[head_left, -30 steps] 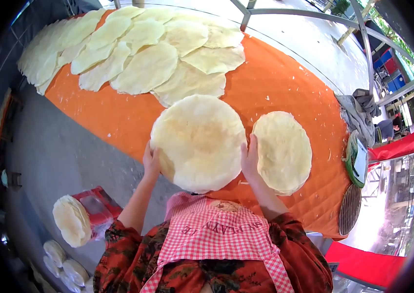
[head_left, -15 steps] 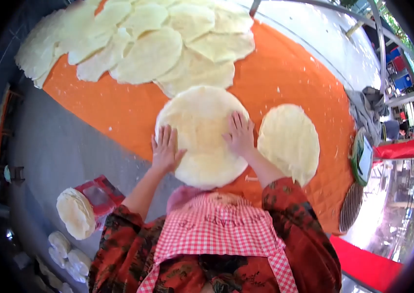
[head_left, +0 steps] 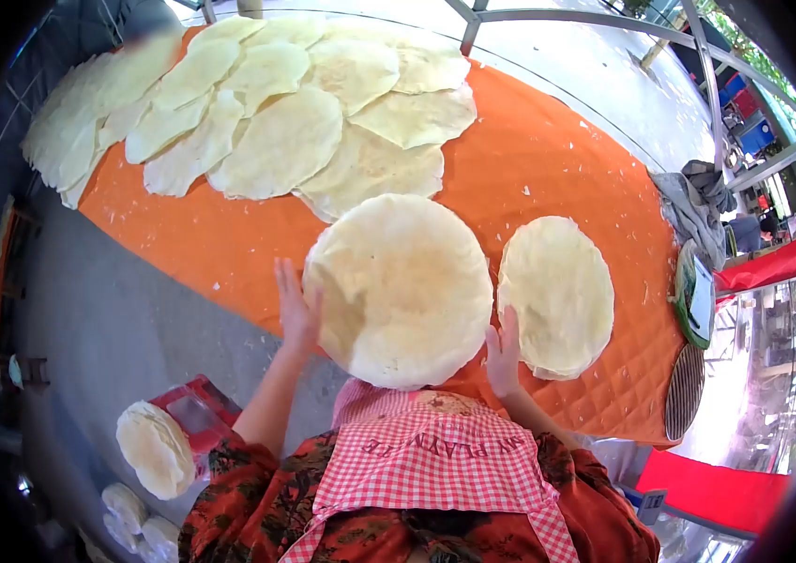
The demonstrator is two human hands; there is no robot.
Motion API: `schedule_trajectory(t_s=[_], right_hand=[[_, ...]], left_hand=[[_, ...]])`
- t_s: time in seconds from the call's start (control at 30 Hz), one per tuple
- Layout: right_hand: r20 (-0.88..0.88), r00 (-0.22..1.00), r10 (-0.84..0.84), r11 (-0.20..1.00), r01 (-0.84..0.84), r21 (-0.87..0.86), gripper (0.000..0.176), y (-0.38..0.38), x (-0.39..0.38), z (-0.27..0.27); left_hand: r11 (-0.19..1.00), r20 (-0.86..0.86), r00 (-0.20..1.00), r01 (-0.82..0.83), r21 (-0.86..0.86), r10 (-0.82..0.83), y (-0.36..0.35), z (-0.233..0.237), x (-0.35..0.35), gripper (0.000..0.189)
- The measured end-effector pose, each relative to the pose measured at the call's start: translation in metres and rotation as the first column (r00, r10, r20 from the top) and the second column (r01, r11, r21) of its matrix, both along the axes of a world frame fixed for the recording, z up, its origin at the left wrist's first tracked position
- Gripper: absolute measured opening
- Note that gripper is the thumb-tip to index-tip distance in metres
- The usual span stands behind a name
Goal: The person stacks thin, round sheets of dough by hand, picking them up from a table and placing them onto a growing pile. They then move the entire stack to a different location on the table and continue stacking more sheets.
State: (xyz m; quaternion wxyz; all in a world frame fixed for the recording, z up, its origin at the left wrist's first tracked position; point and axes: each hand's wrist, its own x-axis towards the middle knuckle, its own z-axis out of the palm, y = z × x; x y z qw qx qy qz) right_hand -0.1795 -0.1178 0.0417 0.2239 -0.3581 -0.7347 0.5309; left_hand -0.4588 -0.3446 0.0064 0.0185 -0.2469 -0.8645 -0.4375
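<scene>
While open left hand, open right hand press dough stack edges, second stack sits beside, flat sheets beyond

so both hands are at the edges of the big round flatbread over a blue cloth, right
Not quite: in the head view the cloth is orange, not blue. The left hand and right hand are at the edges of the big round flatbread.

Red floral sleeves, red-checked apron

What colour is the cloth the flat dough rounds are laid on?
The cloth is orange with quilted stitching, seen clearly in the head view.
</scene>
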Motion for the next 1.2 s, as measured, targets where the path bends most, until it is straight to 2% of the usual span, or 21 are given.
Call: schedule_trajectory(t_s=[0.03,0.1,0.13,0.17,0.2,0.3,0.33,0.4,0.43,0.5,0.53,0.63,0.73,0.77,0.8,0.87,0.93,1.03,1.07,1.13,1.2], right_hand=[[-0.051,0.995,-0.084,0.956,0.066,-0.286,0.051,-0.003,0.008,-0.005],[-0.209,0.978,0.013,0.929,-0.09,-0.36,0.049,0.007,0.011,-0.054],[-0.172,0.981,0.093,0.983,-0.118,-0.139,0.054,-0.002,0.006,-0.052],[-0.195,0.981,-0.002,0.997,-0.014,-0.081,0.058,-0.007,-0.006,-0.05],[-0.142,0.988,-0.058,0.992,0.04,-0.123,0.061,-0.012,-0.009,-0.041],[-0.086,0.996,-0.033,0.982,0.016,-0.189,0.066,-0.005,-0.004,-0.037],[0.039,0.998,-0.045,0.999,0.045,0.011,0.068,-0.007,0.0,-0.032],[0.275,0.953,-0.132,0.919,0.014,0.393,0.07,-0.012,0.007,-0.018],[0.288,0.954,-0.083,0.852,-0.082,0.518,0.072,-0.015,0.006,-0.002],[0.332,0.943,0.019,0.635,-0.268,0.725,0.075,-0.017,0.001,0.03],[0.33,0.939,0.093,0.605,-0.317,0.731,0.078,-0.016,-0.003,0.022],[0.373,0.877,0.304,0.453,-0.478,0.753,0.081,-0.018,-0.016,0.004],[0.37,0.828,0.421,0.386,-0.533,0.753,0.078,-0.026,-0.023,-0.028],[0.38,0.81,0.446,0.376,-0.555,0.742,0.076,-0.027,-0.021,-0.036],[0.36,0.838,0.41,0.336,-0.506,0.795,0.073,-0.028,-0.019,-0.034],[0.41,0.813,0.413,0.351,-0.558,0.752,0.072,-0.03,-0.018,-0.039],[0.454,0.787,0.418,0.371,-0.604,0.705,0.07,-0.029,-0.018,-0.035],[0.429,0.757,0.494,0.391,-0.633,0.668,0.069,-0.014,-0.014,-0.037],[0.379,0.792,0.478,0.412,-0.583,0.7,0.063,-0.005,-0.007,-0.037],[0.417,0.814,0.404,0.54,-0.58,0.61,0.06,0.029,0.029,-0.006],[0.281,0.939,0.2,0.795,-0.323,0.513,0.058,0.066,0.085,-0.027]], left_hand=[[0.999,0.096,0.995,0.02,-0.03,-0.017,-0.001,-0.009,-0.007,0.068],[0.992,0.282,0.956,0.108,-0.066,-0.085,0.007,-0.036,-0.028,0.067],[0.966,0.218,0.967,0.177,-0.187,-0.134,0.011,-0.032,-0.017,0.069],[0.971,0.22,0.963,0.189,-0.146,-0.154,0.015,-0.038,-0.009,0.069],[0.974,0.22,0.961,0.199,-0.112,-0.171,0.014,-0.043,-0.007,0.069],[0.978,0.181,0.963,0.206,-0.019,-0.199,0.01,-0.061,-0.01,0.069],[0.98,0.169,0.965,0.199,0.011,-0.198,0.009,-0.063,-0.01,0.07],[0.969,-0.013,0.983,0.18,-0.167,-0.185,0.005,-0.057,-0.012,0.07],[0.956,-0.11,0.977,0.15,-0.251,-0.183,0.005,-0.04,-0.011,0.07],[0.918,-0.243,0.949,0.094,-0.386,-0.2,0.018,0.007,0.007,0.07],[0.892,-0.312,0.928,0.043,-0.45,-0.202,0.026,0.028,0.017,0.07],[0.793,-0.296,0.826,0.264,-0.549,-0.48,0.054,0.037,0.026,0.071],[0.701,-0.222,0.774,0.359,-0.616,-0.592,0.088,0.035,0.018,0.069],[0.697,-0.191,0.803,0.341,-0.631,-0.565,0.101,0.03,0.015,0.069],[0.688,-0.151,0.831,0.326,-0.649,-0.536,0.108,0.022,0.007,0.068],[0.629,-0.097,0.859,0.286,-0.723,-0.502,0.111,0.0,-0.006,0.069],[0.624,-0.095,0.854,0.293,-0.725,-0.511,0.114,-0.005,-0.01,0.069],[0.594,-0.079,0.855,0.287,-0.751,-0.512,0.115,-0.005,-0.01,0.069],[0.584,-0.069,0.857,0.286,-0.76,-0.51,0.116,-0.003,-0.011,0.068],[0.582,-0.069,0.85,0.295,-0.758,-0.521,0.116,-0.002,-0.011,0.067],[0.62,-0.127,0.86,0.247,-0.744,-0.494,0.119,0.003,-0.004,0.066]])
